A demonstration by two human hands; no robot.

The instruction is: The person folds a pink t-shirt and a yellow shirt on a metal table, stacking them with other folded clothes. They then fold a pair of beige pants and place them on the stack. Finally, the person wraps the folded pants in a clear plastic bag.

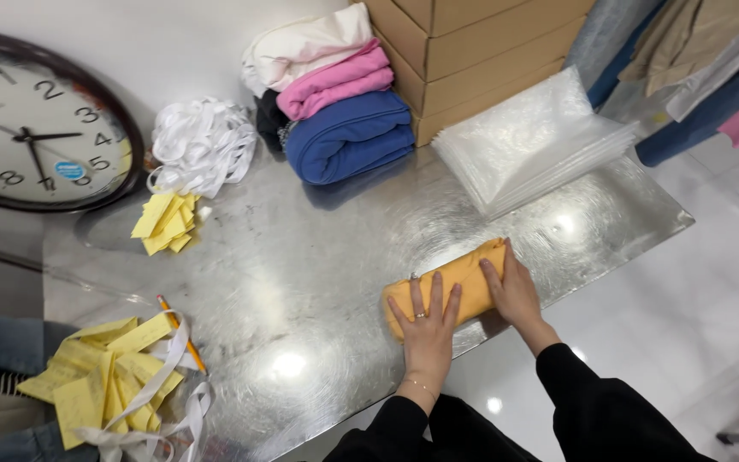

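A folded orange-yellow garment (459, 287) is lying rolled into a tight bundle near the front edge of the shiny metal table (318, 282), and both hands are pressing down on it. The left hand (428, 325), wearing rings and a thin bracelet, is lying flat with fingers spread over the bundle's near end. The right hand (513, 291) is resting just beside it, palm cupping the bundle's other end, fingers stretched along the cloth. Neither hand is closing around the garment; both are lying open on top of it.

Behind the bundle, a stack of clear plastic bags (532, 141) is sitting toward the table's far right. To its left, folded sweatshirts are piling up: a blue one (351, 137) under a pink one (335, 81) and a cream one (305, 47), leaning against brown cardboard boxes (472, 51). Farther left, a heap of white ribbon (201, 145) is lying beside a small pile of yellow tags (167, 222). A larger scatter of yellow slips (104, 381) and an orange pencil (181, 334) are lying at the near left corner. A round wall clock (36, 124) is propped at the far left.
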